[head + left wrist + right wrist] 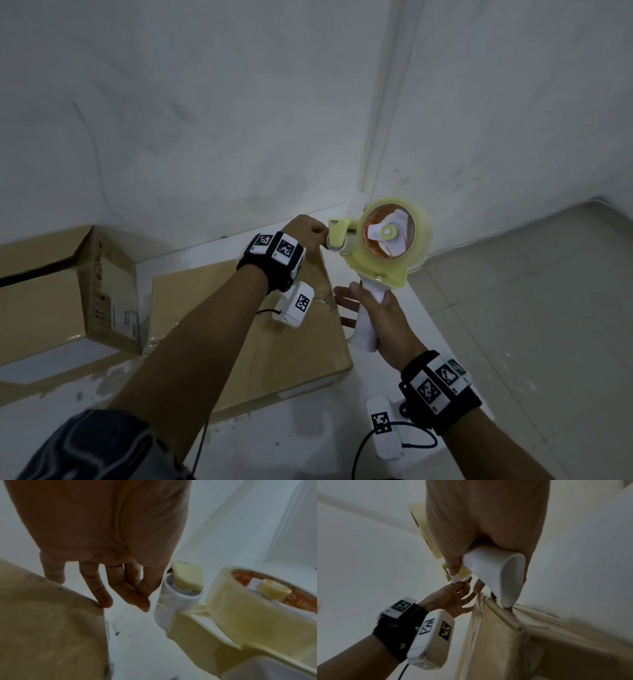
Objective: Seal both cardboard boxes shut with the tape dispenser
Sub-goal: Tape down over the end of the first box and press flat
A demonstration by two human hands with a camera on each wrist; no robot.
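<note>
Overhead, your right hand [373, 320] grips the dispenser [383, 240] by its handle, upright, above the near box's [274, 342] far right corner; the other box [68, 291] lies left, flap raised. Your left hand [109, 555], by its wrist camera, reaches the roller with thumb and forefinger nearly pinched. From the right wrist, its fingertips [460, 586] touch the tape end.

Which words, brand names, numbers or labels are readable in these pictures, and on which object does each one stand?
"JOYKO", as best it reads, small dark print on the yellow front part of the tape dispenser.
Orange tape core: pale printed letters, too blurred to read.
Open cardboard box: dark print and a white label on its side, too small to read.
Wrist bands: only black-and-white square code markers, no words.
Flat cardboard box: no text visible.
</note>
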